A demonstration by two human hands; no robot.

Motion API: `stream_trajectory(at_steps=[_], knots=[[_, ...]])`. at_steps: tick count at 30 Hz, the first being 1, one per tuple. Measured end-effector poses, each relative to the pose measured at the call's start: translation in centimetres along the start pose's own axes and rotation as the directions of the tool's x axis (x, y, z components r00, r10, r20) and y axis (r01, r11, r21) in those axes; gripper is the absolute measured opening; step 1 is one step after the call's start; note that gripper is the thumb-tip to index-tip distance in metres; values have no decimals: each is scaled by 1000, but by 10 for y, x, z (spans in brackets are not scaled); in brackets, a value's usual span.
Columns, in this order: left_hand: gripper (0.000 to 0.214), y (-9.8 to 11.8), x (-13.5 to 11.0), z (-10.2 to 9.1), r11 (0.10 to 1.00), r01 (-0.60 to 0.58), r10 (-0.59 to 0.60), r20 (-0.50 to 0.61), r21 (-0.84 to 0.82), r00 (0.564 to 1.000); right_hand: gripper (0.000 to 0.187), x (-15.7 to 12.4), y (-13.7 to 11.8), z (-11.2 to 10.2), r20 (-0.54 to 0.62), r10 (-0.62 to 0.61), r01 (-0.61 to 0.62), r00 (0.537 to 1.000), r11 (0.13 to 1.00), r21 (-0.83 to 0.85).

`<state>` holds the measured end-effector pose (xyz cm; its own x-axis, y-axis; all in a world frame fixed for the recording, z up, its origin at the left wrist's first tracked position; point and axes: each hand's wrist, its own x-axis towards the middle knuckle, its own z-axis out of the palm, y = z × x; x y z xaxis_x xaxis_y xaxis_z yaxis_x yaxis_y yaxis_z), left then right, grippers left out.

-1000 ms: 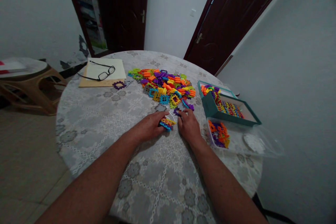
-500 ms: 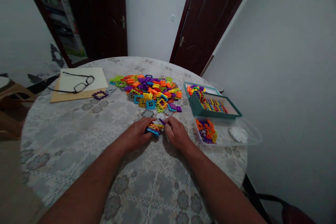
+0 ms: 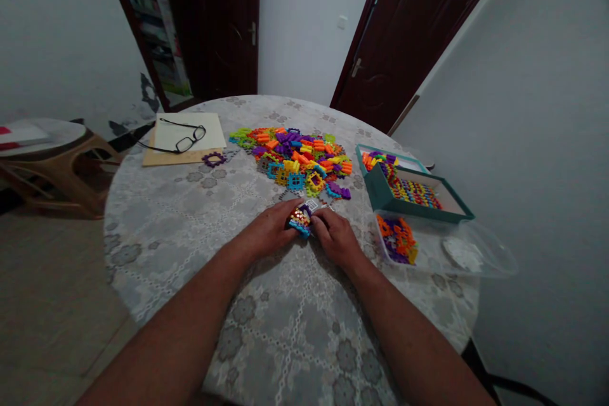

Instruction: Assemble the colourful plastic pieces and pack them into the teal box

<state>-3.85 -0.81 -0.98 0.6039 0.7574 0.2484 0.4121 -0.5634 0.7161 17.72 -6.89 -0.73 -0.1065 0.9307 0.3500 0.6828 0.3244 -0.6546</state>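
A small stack of joined plastic building blocks (image 3: 299, 221), blue at the bottom with yellow and orange above, is held low over the table in front of me. My left hand (image 3: 271, 227) grips its left side, thumb near the bottom and fingers at the far side. On the right, my right hand (image 3: 335, 235) pinches at the stack's edge, where a purple building block (image 3: 306, 209) shows at the top. Fingers partly hide how that block sits. Just beyond lies a white window-shaped piece (image 3: 312, 204), near a large pile of colourful blocks (image 3: 299, 155).
A green box (image 3: 423, 209) with rows of small coloured pieces stands at right. In front of it is a clear plastic tub (image 3: 385, 247) holding orange and purple pieces. Glasses (image 3: 185, 141) lie on papers (image 3: 216, 133) at far left, near a purple gear-shaped ring (image 3: 214, 159).
The whole view has shifted, with the table and hands further right in the picture. The purple block, earlier tilted up between my right fingers, now sits against the top of the stack.
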Motion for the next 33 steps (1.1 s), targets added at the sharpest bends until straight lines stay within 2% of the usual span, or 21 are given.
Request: stream_trajectory(at_steps=[6, 13, 20, 25, 29, 33], knots=[[71, -4, -1, 3, 1000, 10, -10, -18, 8, 1000, 19, 0, 0, 1, -10, -26, 25, 1000, 999, -43], [71, 2, 0, -1, 999, 43, -43, 24, 1, 999, 20, -1, -2, -1, -4, -38, 38, 999, 999, -11], [68, -1, -4, 0, 999, 32, -32, 41, 6, 999, 32, -5, -9, -2, 22, -59, 57, 998, 996, 63], [70, 0, -4, 0, 1000, 16, -17, 82, 17, 996, 49, -8, -7, -2, 78, -23, 21, 997, 1000, 23], [71, 1, -3, 4, 999, 10, -13, 91, 41, 996, 49, -7, -8, 2, 54, -27, 27, 998, 1000, 2], [73, 1, -4, 8, 1000, -23, 25, 86, -21, 996, 46, -7, -12, 2, 41, -20, 20, 999, 1000, -12]])
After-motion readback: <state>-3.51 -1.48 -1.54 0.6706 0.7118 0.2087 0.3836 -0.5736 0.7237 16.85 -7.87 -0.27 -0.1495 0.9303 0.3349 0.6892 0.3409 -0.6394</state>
